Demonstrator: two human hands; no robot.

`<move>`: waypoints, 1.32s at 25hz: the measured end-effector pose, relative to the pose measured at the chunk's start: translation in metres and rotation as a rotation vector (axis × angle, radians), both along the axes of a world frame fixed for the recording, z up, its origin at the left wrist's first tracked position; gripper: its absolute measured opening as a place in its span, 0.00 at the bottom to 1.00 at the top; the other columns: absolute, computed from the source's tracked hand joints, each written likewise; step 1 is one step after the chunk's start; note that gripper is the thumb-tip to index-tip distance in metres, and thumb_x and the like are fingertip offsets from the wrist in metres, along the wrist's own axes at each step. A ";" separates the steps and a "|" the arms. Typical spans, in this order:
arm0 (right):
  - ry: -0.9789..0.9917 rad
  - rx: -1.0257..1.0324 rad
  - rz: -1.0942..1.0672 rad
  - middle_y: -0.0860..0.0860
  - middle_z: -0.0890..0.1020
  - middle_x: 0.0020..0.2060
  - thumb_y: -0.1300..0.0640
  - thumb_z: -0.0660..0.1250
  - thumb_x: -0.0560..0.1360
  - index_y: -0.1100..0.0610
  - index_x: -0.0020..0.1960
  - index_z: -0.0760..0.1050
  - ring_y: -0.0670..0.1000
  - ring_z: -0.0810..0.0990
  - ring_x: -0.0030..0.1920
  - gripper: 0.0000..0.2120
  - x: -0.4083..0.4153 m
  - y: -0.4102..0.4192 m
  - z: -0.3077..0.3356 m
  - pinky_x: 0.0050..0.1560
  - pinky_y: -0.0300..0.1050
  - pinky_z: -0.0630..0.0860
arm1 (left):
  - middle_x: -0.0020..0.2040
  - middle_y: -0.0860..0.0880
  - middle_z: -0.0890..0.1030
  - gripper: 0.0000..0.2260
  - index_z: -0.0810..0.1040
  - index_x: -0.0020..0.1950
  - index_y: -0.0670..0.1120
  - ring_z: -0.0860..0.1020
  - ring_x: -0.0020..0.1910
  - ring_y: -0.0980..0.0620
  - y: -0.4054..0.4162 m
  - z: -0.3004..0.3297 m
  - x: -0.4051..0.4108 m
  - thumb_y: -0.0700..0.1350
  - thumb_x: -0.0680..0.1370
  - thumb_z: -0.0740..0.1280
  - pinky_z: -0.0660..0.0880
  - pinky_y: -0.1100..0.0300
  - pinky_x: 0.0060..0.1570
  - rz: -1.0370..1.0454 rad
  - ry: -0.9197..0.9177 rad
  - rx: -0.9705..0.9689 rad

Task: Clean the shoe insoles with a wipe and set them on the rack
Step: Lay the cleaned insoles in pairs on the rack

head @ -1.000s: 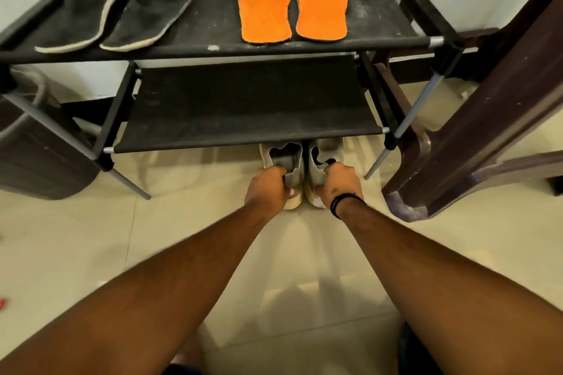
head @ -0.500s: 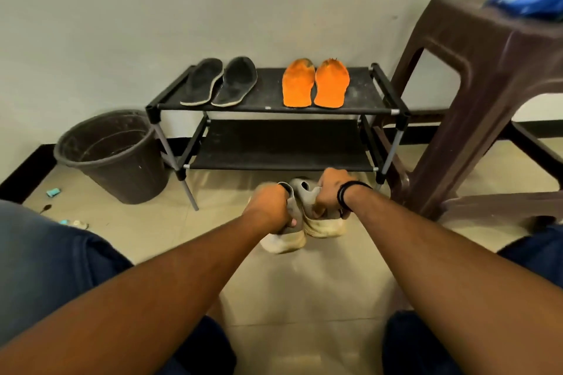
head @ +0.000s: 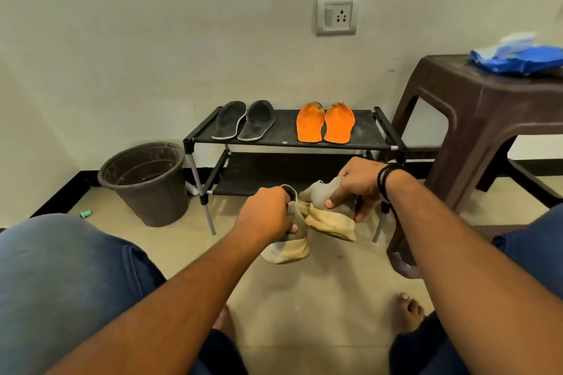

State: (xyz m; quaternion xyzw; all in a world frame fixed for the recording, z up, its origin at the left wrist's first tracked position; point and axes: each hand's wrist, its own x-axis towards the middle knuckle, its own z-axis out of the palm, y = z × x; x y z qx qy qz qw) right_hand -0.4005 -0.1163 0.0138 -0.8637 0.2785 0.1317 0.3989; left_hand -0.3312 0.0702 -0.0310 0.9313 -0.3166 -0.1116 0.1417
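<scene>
Both hands grip a shoe each by the collar: left hand (head: pixel 266 216) on the left shoe (head: pixel 288 245), right hand (head: pixel 361 183) on the right shoe (head: pixel 330 219), above the floor before the rack (head: pixel 377 148). Light, soft, floppy; heel grip looks safest.

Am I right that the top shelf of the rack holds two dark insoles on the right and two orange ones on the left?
Not quite: the sides are swapped. In the head view the dark insoles lie on the left of the rack's top shelf and the orange insoles on the right.
</scene>
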 end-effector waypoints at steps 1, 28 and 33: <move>-0.017 0.009 -0.014 0.62 0.81 0.47 0.61 0.81 0.63 0.64 0.51 0.79 0.64 0.83 0.44 0.19 -0.001 0.000 0.003 0.41 0.60 0.83 | 0.42 0.50 0.79 0.11 0.77 0.48 0.49 0.81 0.45 0.50 0.001 0.004 0.001 0.49 0.74 0.77 0.81 0.54 0.51 0.012 0.006 -0.016; -0.342 -0.470 -0.423 0.53 0.81 0.43 0.56 0.68 0.73 0.51 0.48 0.73 0.58 0.81 0.46 0.06 0.113 -0.018 -0.135 0.38 0.44 0.73 | 0.73 0.48 0.72 0.07 0.77 0.60 0.49 0.80 0.58 0.45 -0.082 -0.104 0.126 0.45 0.83 0.63 0.79 0.51 0.58 0.156 -0.116 -0.214; -0.354 -0.541 -0.399 0.53 0.81 0.45 0.58 0.67 0.73 0.51 0.51 0.71 0.58 0.81 0.49 0.08 0.138 -0.023 -0.148 0.40 0.45 0.73 | 0.64 0.49 0.78 0.08 0.77 0.62 0.50 0.80 0.58 0.45 -0.100 -0.121 0.148 0.46 0.83 0.65 0.79 0.51 0.57 0.234 -0.089 -0.299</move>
